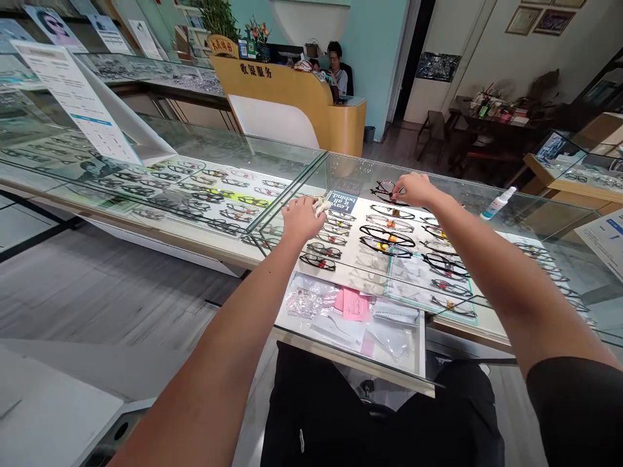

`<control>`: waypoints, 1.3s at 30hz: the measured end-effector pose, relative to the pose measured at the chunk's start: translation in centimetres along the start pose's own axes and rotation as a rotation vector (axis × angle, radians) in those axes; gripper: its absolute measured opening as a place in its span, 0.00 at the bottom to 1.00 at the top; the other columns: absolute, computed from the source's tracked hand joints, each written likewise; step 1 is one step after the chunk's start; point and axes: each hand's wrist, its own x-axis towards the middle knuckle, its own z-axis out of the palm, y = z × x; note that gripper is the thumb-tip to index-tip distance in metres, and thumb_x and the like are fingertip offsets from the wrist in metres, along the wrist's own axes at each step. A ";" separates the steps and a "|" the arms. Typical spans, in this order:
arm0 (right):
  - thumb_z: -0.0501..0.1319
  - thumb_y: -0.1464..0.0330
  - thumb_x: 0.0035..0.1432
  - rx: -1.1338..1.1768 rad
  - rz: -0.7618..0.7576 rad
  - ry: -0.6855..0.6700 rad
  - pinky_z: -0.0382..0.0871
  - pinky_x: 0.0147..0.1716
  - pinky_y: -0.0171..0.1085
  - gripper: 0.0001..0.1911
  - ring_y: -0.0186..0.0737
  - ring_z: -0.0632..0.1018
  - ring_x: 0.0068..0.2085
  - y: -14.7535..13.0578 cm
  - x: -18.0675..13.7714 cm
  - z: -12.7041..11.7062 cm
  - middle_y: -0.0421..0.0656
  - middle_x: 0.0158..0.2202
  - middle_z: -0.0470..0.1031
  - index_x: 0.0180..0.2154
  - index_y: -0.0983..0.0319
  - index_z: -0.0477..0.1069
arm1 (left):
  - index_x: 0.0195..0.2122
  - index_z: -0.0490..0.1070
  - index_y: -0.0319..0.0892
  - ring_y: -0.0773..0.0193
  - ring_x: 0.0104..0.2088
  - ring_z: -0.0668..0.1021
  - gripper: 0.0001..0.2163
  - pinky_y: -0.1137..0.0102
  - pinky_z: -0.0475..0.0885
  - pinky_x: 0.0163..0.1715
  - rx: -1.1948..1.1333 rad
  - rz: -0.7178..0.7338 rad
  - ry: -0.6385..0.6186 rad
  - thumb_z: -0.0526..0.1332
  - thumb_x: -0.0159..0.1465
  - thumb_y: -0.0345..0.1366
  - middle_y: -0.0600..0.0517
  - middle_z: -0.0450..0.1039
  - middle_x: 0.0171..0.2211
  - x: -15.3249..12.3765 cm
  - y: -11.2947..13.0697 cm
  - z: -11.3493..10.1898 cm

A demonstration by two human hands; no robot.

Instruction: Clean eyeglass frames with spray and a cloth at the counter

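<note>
Now | left hand (302, 218) fingers curled on cloth (320, 205) | right hand (414, 189) fingers pinch glasses (383, 191)

Counter top (292, 162) was clear glossy glass; spectacle frames (387, 235) looked shiny dark plastic; cashier desk (292, 87) smooth yellow laminate; floor (111, 285) matt grey.

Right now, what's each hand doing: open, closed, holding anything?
Left hand: closed on a white cloth.
Right hand: fingers pinched on dark glasses.

the head camera looks forward and down from near over a glass display counter (341, 165).
</note>
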 end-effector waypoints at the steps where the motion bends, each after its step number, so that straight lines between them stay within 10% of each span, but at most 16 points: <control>1: 0.62 0.61 0.69 -0.003 0.006 -0.010 0.60 0.64 0.57 0.14 0.61 0.71 0.62 0.0 0.5 0.5 0.51 0.57 0.82 0.47 0.57 0.87 | 0.63 0.71 0.46 0.37 0.68 0.70 0.23 0.44 0.65 0.65 0.004 -0.003 -0.001 0.54 0.71 0.47 0.39 0.72 0.69 0.0 0.0 0.0; 28: 0.65 0.56 0.64 0.041 0.050 -0.017 0.59 0.67 0.56 0.20 0.63 0.75 0.63 1.2 1.6 3.4 0.51 0.55 0.85 0.52 0.58 0.83 | 0.60 0.72 0.45 0.36 0.66 0.72 0.21 0.44 0.67 0.63 -0.002 0.011 0.040 0.56 0.70 0.46 0.38 0.75 0.65 0.2 -0.2 0.6; 39: 0.42 0.44 0.74 0.190 0.139 0.000 0.64 0.66 0.58 0.35 0.65 0.76 0.64 1.3 2.3 3.5 0.55 0.52 0.85 0.62 0.60 0.70 | 0.60 0.72 0.45 0.37 0.66 0.72 0.20 0.44 0.67 0.64 -0.004 -0.002 0.011 0.56 0.70 0.46 0.39 0.75 0.66 -0.1 0.2 0.0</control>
